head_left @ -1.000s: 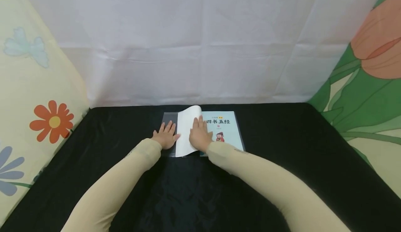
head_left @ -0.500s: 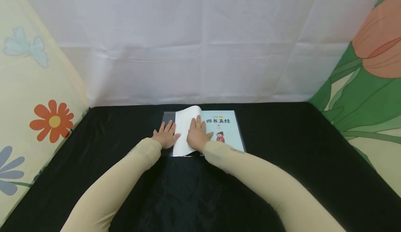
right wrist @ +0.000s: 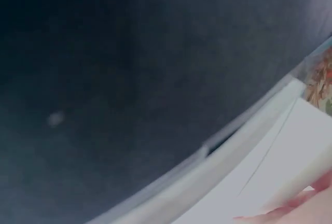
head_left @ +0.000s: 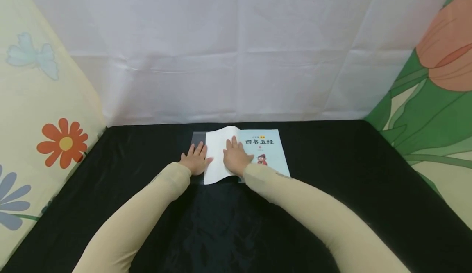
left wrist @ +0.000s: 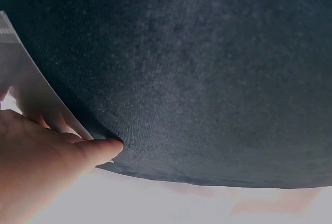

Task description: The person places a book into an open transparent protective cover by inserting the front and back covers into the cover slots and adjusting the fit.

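A book with a light blue page [head_left: 262, 146], bearing dark title characters and a small red figure, lies on the black cloth. Its white sheet [head_left: 215, 156] is turned over to the left and bulges along the fold. Left of the sheet, a clear plastic cover [head_left: 199, 137] shows the dark cloth through it. My left hand [head_left: 196, 158] rests with spread fingers on the plastic, its thumb at the white sheet; the left wrist view shows one digit at the plastic's edge [left wrist: 57, 97]. My right hand [head_left: 236, 156] presses on the white sheet near the fold with extended fingers.
Black cloth [head_left: 332, 158] covers the table around the book. A white curtain [head_left: 236, 52] hangs behind the far edge. Flower-printed cloth [head_left: 66, 142] stands on the left, and a tulip-printed one [head_left: 435, 109] on the right.
My right hand has slid slightly left, then back right along the white sheet. The sheet's left edge has moved a little left, and the blue page slightly right. My left hand has hardly moved.
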Available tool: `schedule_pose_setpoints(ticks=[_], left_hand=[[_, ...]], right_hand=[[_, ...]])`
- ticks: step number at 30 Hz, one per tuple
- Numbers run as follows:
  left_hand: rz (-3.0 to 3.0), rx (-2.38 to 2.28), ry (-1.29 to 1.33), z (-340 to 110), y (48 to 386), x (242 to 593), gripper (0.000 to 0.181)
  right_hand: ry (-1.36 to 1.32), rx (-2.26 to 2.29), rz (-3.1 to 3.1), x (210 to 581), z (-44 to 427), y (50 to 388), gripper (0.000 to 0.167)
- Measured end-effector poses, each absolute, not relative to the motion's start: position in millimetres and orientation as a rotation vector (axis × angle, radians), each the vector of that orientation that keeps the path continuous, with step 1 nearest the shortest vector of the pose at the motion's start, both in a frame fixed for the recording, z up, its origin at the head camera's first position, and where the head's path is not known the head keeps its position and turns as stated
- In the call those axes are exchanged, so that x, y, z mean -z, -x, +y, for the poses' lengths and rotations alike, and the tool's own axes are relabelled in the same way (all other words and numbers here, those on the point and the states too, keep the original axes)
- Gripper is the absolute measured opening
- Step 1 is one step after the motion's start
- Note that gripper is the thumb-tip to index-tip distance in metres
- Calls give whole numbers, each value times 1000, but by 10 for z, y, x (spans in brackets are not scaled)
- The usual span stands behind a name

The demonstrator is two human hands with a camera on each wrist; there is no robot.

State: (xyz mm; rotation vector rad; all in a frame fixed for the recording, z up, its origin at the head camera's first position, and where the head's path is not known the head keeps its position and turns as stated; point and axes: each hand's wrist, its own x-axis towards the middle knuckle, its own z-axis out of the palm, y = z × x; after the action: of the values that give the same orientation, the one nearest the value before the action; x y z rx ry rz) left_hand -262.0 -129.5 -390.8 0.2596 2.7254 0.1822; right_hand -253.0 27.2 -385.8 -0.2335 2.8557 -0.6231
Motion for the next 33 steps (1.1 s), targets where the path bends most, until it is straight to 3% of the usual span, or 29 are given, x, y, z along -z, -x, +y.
schedule_pose_setpoints(ticks=[12,33], left_hand=[[2727,-217,-276,-1310,2625,3924,68],[2729,-216,-285,-1325,2660,3952,67]], right_hand=[[239,726,2861,3911,480,2498,57],[122,536,2853,3921,376,2476,62]])
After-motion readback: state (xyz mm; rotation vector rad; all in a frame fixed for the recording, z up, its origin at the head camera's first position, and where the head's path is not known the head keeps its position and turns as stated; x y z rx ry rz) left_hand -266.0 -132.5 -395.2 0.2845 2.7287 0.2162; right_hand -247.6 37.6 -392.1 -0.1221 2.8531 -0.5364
